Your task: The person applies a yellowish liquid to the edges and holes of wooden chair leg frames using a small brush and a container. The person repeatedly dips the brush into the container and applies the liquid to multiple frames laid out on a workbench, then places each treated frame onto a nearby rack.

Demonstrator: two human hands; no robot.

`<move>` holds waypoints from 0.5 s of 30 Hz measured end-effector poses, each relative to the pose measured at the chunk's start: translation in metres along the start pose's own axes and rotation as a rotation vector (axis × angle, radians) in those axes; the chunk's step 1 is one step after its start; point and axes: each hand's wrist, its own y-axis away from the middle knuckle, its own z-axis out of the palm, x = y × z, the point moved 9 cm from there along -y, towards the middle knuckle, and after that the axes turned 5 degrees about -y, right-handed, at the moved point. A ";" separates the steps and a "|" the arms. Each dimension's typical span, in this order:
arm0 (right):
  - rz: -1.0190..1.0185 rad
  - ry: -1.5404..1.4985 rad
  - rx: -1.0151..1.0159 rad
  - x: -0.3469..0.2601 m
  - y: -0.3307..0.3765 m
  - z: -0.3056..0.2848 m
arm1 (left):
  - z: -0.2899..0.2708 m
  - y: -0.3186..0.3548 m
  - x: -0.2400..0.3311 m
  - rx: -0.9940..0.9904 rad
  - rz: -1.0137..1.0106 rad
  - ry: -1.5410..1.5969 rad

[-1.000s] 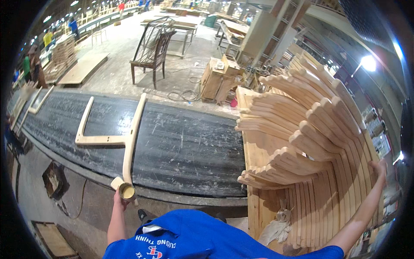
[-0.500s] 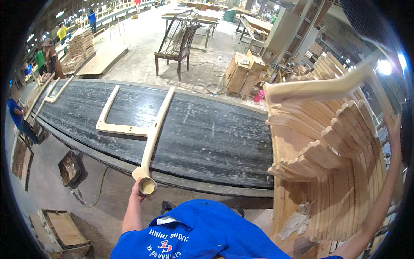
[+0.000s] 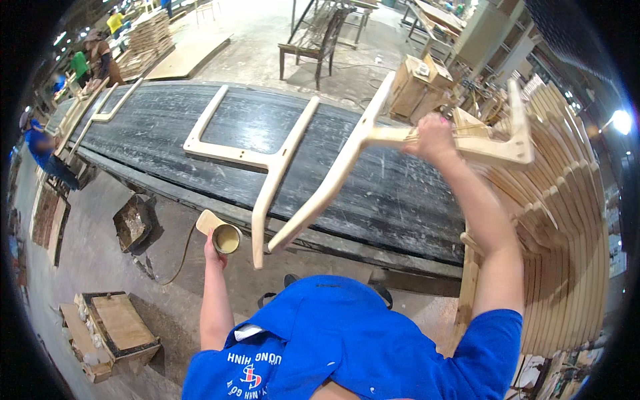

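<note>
My left hand (image 3: 213, 248) is closed around a small cup (image 3: 227, 239) of pale yellow liquid. A flat, light wooden piece (image 3: 209, 222) shows at the cup's far side; I cannot tell if it is a brush handle. My right hand (image 3: 436, 139) grips the crossbar of a pale wooden chair side frame (image 3: 337, 165), held over the black conveyor belt (image 3: 393, 193). One end of this frame slants down toward the belt's near edge. Left of it, a similar chair side frame (image 3: 280, 167) lies on the belt, one leg sticking out past the near edge.
A large stack of wooden frames (image 3: 557, 227) stands at my right. More frames (image 3: 110, 110) lie farther left on the belt, where co-workers (image 3: 47, 150) stand. Beyond the belt are a dark chair (image 3: 313, 50) and a wooden box (image 3: 417, 87). Boxes (image 3: 123, 323) sit on the floor at left.
My right hand has brought a chair side frame from the stack at right over the belt. My left hand with the cup has shifted slightly, away from the lying frame's leg. The view has turned.
</note>
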 end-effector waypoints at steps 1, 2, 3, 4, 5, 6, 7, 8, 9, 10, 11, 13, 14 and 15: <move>-0.022 -0.084 -0.060 -0.027 -0.004 0.024 | -0.011 0.003 0.004 0.040 -0.001 0.009; -0.042 -0.138 -0.053 -0.042 -0.002 0.049 | -0.013 0.003 0.002 0.061 -0.011 0.024; -0.073 -0.148 -0.065 -0.063 -0.002 0.070 | -0.017 0.009 0.005 0.034 0.002 0.014; -0.109 -0.186 -0.116 -0.077 0.002 0.095 | -0.018 0.013 0.001 0.037 -0.020 -0.005; -0.132 -0.258 -0.093 -0.091 0.004 0.110 | -0.022 0.018 0.004 0.042 -0.019 -0.029; -0.116 -0.292 -0.060 -0.093 0.009 0.127 | -0.022 0.021 0.002 0.037 -0.029 -0.051; -0.110 -0.302 -0.056 -0.094 0.014 0.144 | -0.019 0.023 0.003 0.034 -0.020 -0.072; -0.113 -0.316 -0.056 -0.096 0.019 0.156 | -0.019 0.028 0.003 0.042 -0.013 -0.093; -0.116 -0.333 -0.016 -0.091 0.024 0.165 | -0.014 0.029 0.000 0.043 -0.012 -0.115; -0.121 -0.364 0.032 -0.088 0.025 0.167 | -0.012 0.028 0.000 0.070 -0.030 -0.121; -0.121 -0.382 0.081 -0.081 0.025 0.164 | -0.003 0.026 -0.005 0.064 -0.058 -0.119; -0.143 -0.571 0.241 -0.057 0.026 0.149 | 0.028 0.016 -0.023 0.047 -0.108 -0.105; -0.155 -0.668 0.322 -0.044 0.029 0.139 | 0.046 0.012 -0.033 0.047 -0.124 -0.095; -0.140 -0.697 0.299 -0.038 0.028 0.129 | 0.062 0.011 -0.041 -0.003 -0.148 -0.114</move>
